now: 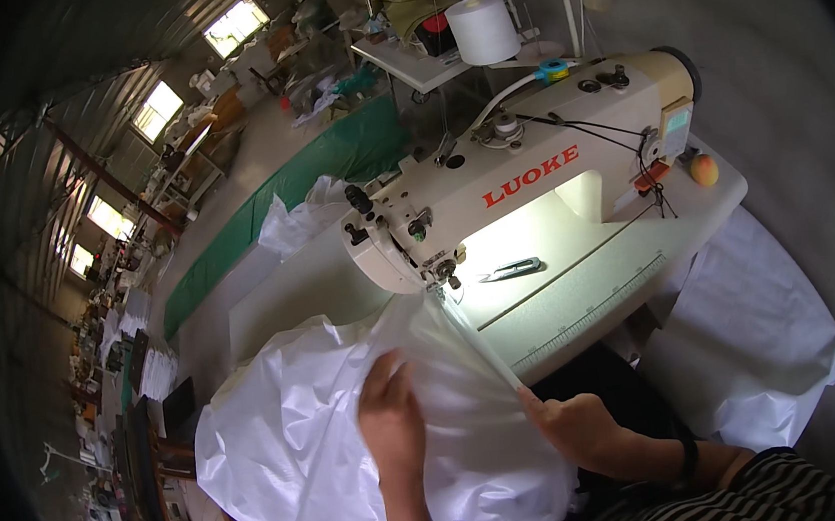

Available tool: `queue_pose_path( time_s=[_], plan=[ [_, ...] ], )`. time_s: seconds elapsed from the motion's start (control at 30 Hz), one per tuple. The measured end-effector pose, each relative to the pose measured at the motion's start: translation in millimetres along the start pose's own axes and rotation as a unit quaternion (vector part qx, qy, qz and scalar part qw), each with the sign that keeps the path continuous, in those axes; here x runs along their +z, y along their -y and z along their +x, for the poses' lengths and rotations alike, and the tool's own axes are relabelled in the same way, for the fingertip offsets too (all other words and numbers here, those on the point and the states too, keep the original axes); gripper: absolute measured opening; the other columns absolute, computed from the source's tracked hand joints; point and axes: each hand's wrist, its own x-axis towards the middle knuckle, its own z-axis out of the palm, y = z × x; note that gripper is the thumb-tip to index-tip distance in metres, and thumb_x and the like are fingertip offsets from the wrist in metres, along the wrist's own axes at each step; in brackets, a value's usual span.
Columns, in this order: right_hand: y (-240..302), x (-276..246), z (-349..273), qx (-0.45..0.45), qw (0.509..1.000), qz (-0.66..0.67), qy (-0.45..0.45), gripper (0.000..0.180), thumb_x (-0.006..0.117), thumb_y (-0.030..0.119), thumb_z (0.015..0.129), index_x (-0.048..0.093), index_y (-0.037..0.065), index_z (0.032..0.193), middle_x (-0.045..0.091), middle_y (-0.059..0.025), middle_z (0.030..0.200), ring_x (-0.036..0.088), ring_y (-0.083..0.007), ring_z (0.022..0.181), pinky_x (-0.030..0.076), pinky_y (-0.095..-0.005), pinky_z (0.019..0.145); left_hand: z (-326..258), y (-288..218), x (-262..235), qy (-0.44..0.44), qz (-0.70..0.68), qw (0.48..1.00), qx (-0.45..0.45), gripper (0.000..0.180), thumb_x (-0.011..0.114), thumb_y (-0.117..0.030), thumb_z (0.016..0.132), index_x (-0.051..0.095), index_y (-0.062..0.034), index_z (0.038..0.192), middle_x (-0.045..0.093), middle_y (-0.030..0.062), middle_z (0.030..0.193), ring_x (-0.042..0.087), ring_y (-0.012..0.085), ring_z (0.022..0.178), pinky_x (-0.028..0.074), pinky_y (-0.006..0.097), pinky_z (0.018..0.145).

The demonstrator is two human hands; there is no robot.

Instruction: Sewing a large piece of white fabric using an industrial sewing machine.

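Observation:
A large sheet of thin white fabric (305,452) lies bunched over my lap and the near left of the sewing machine table. Its folded edge runs up under the needle area of a cream sewing machine (529,169). With fingers closed, my right hand (579,428) grips that edge near the table's front. My left hand (393,419) is over the middle of the fabric, its fingers loosely bent and apart, slightly blurred, with nothing visible in them. Thread snips (514,269) rest on the lit machine bed, right of the needle.
A white thread cone (486,30) stands behind the machine. A peach-like fruit (703,170) sits at the table's right end. More white fabric (746,329) hangs at the right. Beyond the table, a green cloth-covered strip (282,208) stretches along the floor.

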Motion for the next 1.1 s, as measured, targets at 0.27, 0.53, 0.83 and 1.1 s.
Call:
queue_pose_path(
  time_s=[0.27, 0.53, 0.83, 1.1],
  plan=[
    [2.1, -4.0, 4.2, 0.005, 0.999, 0.008, 0.035, 0.056, 0.063, 0.011, 0.081, 0.052, -0.002, 0.133, 0.057, -0.0024, 0.059, 0.058, -0.0176, 0.045, 0.045, -0.0306, 0.040, 70.0, 50.5, 82.5, 0.031, 0.013, 0.999, 0.009, 0.024, 0.061, -0.006, 0.085, 0.071, -0.0077, 0.106, 0.069, 0.0110, 0.107, 0.065, 0.0292, 0.101, 0.052, 0.041, 0.087],
    [-7.8, -16.1, 1.9, 0.026, 0.999, 0.035, -0.003, 0.049, 0.060, 0.007, 0.081, 0.060, 0.000, 0.130, 0.056, -0.0014, 0.059, 0.056, -0.0155, 0.044, 0.043, -0.0299, 0.040, 66.7, 59.6, 103.1, 0.031, 0.077, 0.993, 0.087, 0.017, 0.063, -0.021, 0.088, 0.072, -0.0125, 0.100, 0.070, 0.0044, 0.103, 0.065, 0.0253, 0.096, 0.051, 0.038, 0.085],
    [-3.8, 0.2, 3.7, -0.014, 0.999, -0.042, -0.014, 0.047, 0.061, 0.011, 0.080, 0.064, 0.003, 0.126, 0.053, 0.0018, 0.056, 0.051, -0.0120, 0.043, 0.038, -0.0273, 0.040, 55.1, 19.7, 99.1, 0.037, 0.076, 0.982, 0.169, 0.025, 0.064, -0.015, 0.087, 0.068, -0.0099, 0.111, 0.066, 0.0034, 0.119, 0.063, 0.0270, 0.101, 0.049, 0.039, 0.090],
    [-5.7, 4.8, 5.9, -0.022, 0.996, -0.083, 0.029, 0.044, 0.063, 0.013, 0.080, 0.066, 0.005, 0.123, 0.053, 0.0034, 0.056, 0.051, -0.0105, 0.044, 0.038, -0.0269, 0.041, 33.7, 29.9, 111.2, 0.001, 0.022, 0.987, 0.161, 0.028, 0.064, -0.014, 0.087, 0.067, -0.0065, 0.114, 0.067, 0.0053, 0.117, 0.062, 0.0248, 0.107, 0.048, 0.039, 0.096]
  ],
)
